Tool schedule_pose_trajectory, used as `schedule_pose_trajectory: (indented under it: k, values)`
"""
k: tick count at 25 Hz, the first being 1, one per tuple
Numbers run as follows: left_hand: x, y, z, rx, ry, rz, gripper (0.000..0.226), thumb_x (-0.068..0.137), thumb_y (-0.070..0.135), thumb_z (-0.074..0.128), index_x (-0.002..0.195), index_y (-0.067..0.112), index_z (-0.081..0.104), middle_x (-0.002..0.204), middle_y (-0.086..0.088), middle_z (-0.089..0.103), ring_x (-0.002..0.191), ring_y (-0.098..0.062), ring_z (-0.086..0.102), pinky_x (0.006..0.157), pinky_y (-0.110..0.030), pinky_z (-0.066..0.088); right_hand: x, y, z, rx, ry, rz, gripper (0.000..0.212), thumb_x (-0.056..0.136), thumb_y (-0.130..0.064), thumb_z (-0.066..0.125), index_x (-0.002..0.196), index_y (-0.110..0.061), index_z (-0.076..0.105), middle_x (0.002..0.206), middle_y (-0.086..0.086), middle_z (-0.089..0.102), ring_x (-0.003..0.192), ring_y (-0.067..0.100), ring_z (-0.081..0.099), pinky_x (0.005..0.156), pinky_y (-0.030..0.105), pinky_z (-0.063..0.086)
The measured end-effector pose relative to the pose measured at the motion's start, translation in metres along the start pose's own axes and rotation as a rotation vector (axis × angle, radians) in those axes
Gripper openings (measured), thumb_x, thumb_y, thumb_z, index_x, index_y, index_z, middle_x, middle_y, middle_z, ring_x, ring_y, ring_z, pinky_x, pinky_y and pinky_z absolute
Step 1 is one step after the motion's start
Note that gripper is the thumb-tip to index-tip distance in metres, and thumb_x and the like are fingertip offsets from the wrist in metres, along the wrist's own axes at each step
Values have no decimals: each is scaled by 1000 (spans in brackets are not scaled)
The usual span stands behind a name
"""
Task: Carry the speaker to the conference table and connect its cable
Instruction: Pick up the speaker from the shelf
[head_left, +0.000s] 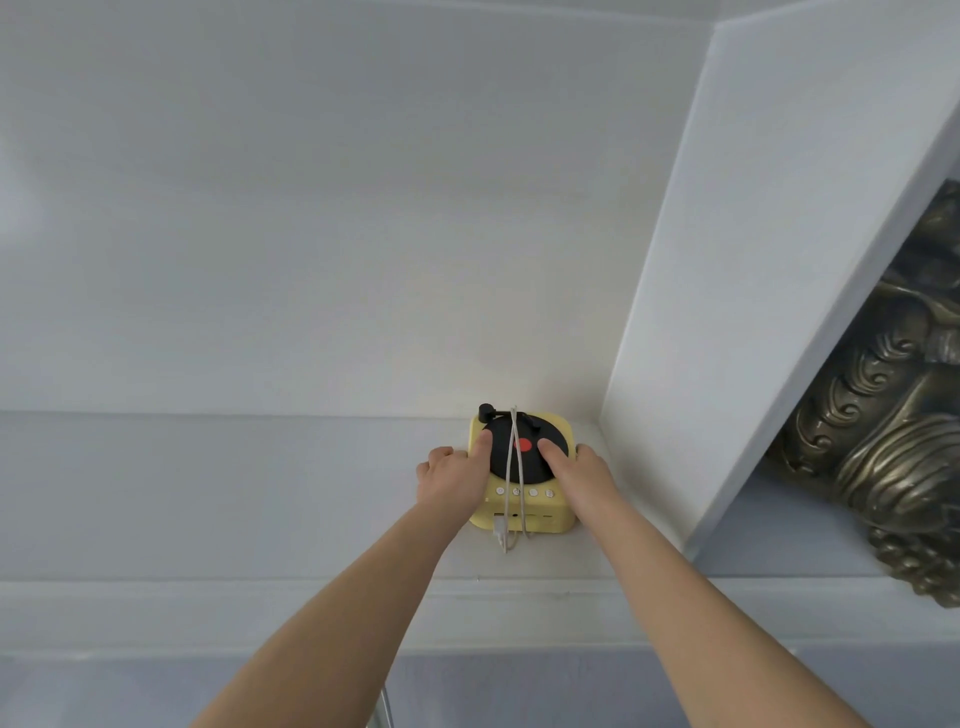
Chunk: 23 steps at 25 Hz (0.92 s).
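One speaker (523, 467) (one cable (514, 483)), two hands, one statue (893, 415)

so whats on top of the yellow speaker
On the speaker: a black disc with a red centre, a white cable draped across it, and both thumbs. Left hand and right hand grip its sides, hiding them.

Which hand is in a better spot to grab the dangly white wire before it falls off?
Probably the left. The white cable is draped over the yellow speaker, and its loose end hangs off the front edge nearer the left hand. The right hand grips the far side, by the shelf wall.
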<state>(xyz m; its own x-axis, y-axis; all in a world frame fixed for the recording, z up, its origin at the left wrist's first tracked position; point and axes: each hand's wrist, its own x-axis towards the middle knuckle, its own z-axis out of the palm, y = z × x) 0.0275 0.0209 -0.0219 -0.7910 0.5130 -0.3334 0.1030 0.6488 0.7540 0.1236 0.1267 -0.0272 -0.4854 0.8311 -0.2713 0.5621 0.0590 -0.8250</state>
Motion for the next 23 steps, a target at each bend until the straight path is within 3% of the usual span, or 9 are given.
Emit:
schedule_pose_trajectory:
  k: [2, 9, 14, 19, 23]
  values:
    - [1, 1, -1, 10, -12, -15, 68, 91, 57, 22, 134, 12, 48, 150, -5, 30, 138, -26, 21, 113, -41, 23, 0, -1, 2, -16, -7, -10, 64, 83, -58, 44, 122, -7, 53, 122, 14, 58, 111, 32, 55, 97, 44, 46]
    - [4, 8, 2, 13, -53, -59, 72, 87, 62, 24, 138, 15, 43, 149, -6, 31, 136, -29, 24, 112, -44, 24, 4, 4, 2, -14, 27, -17, 58, 87, -54, 45, 117, -6, 57, 115, 13, 62, 104, 31, 59, 92, 40, 49]
    - [1, 10, 1, -205, -89, -94, 71, 86, 62, 37, 138, 13, 40, 142, -8, 37, 130, -30, 35, 109, -46, 33, 0, 4, 1, 140, 32, -5, 47, 89, -46, 49, 111, -5, 58, 107, 11, 64, 97, 28, 60, 79, 33, 47]
    - [-2, 18, 0, -514, -162, -119, 64, 83, 60, 49, 127, 14, 41, 123, -8, 54, 111, -29, 55, 98, -46, 47, -5, 6, -1, 298, 27, 24, 41, 90, -41, 51, 111, -8, 60, 107, 11, 67, 96, 28, 63, 79, 34, 49]
    - [-6, 19, -12, -686, -320, -171, 54, 82, 51, 60, 119, 18, 38, 119, -9, 55, 102, -33, 62, 73, -50, 57, -8, 4, -4, 380, 1, 52, 39, 91, -40, 51, 110, -7, 60, 106, 11, 67, 93, 28, 63, 71, 31, 49]
